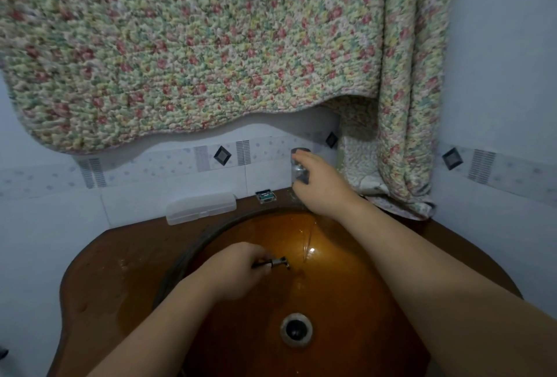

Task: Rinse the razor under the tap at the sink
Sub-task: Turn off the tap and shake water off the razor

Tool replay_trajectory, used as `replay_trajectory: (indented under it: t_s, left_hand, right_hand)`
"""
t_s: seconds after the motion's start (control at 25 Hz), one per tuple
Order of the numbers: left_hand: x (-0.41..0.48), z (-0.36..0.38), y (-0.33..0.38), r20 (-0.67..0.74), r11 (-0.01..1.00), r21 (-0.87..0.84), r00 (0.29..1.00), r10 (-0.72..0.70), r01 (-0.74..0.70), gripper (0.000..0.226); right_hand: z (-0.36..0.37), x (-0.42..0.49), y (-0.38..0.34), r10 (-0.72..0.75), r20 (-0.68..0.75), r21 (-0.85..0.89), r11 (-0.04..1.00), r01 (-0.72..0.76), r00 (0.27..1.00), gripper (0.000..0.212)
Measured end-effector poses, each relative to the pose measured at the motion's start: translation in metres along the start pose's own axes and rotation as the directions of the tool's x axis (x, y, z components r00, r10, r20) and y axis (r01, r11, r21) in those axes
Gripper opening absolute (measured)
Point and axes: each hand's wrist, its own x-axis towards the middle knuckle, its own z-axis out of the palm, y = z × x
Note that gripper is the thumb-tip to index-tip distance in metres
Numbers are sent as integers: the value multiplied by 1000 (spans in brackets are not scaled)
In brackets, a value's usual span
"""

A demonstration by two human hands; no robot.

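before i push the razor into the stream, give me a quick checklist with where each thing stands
1. Water running: ok, a thin stream falls into the sink.
2. Razor gripped: ok, left hand holds the razor by its handle.
3. Razor head under the stream: not ok, it sits just left of it.
4. Right hand on the tap: ok.
5. Drain open: cannot tell.
6. Plastic case and blade pack away from the stream: ok, on the counter behind the sink.
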Motion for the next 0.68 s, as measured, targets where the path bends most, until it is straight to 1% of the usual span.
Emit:
replay_trajectory:
  t_s: [0.08, 0.12, 0.16, 0.24, 0.28, 0.32, 0.36, 0.44, 0.48, 0.52, 0.6, 0.64, 0.68]
  left_hand:
    - [-6, 0, -2, -29, 1000, -24, 1000, -3, 3, 26]
    - [-7, -1, -3, -51, 999, -38, 999, -14, 12, 22]
    - [-10, -1, -3, -75, 998, -55, 997, -24, 20, 17]
    - [-12, -5, -6, -115, 996, -90, 993, -32, 22, 10]
    - [-14, -7, -6, -124, 995, -101, 992, -27, 15, 8]
    - [-16, -9, -6, -129, 995, -103, 992, -13, 0, 7]
    - [-19, -10, -5, -136, 995, -94, 991, 0, -12, 8]
    - [-24, -11, -4, -149, 999, -43, 989, 9, -16, 13]
    - [-27, -13, -3, -178, 1000, -7, 984, 0, -1, 15]
    - [-27, -16, -2, -242, 1000, 11, 970, -21, 24, 17]
    - [-27, -21, -4, -428, 996, -51, 899, -89, 74, 20]
    - [-28, -21, -6, -455, 994, -68, 884, -105, 83, 20]
    - [-30, -20, -4, -385, 992, -71, 915, -121, 101, 18]
  right_hand:
    - [-3, -3, -2, 19, 24, 68, 998, -20, 1000, 59]
    - [-2, -6, -3, 23, 1, 106, 994, -23, 1000, 57]
    - [1, -13, -3, 22, -58, 133, 991, -14, 998, 53]
    - [11, -33, -2, 24, -213, 164, 986, 12, 977, 38]
    - [18, -44, -1, 37, -239, 182, 983, 8, 970, 32]
    - [25, -54, 2, 60, -216, 204, 979, -15, 975, 28]
    - [31, -63, 4, 88, -155, 223, 973, -52, 984, 25]
    - [41, -74, 12, 129, -31, 225, 967, -119, 991, 21]
    - [44, -78, 15, 148, 7, 225, 963, -146, 989, 21]
    - [47, -81, 19, 172, 26, 236, 956, -173, 985, 21]
    - [50, -86, 25, 213, 39, 271, 938, -216, 976, 19]
    - [52, -87, 28, 227, 43, 278, 932, -230, 973, 19]
    - [53, -87, 31, 239, 49, 278, 929, -243, 970, 18]
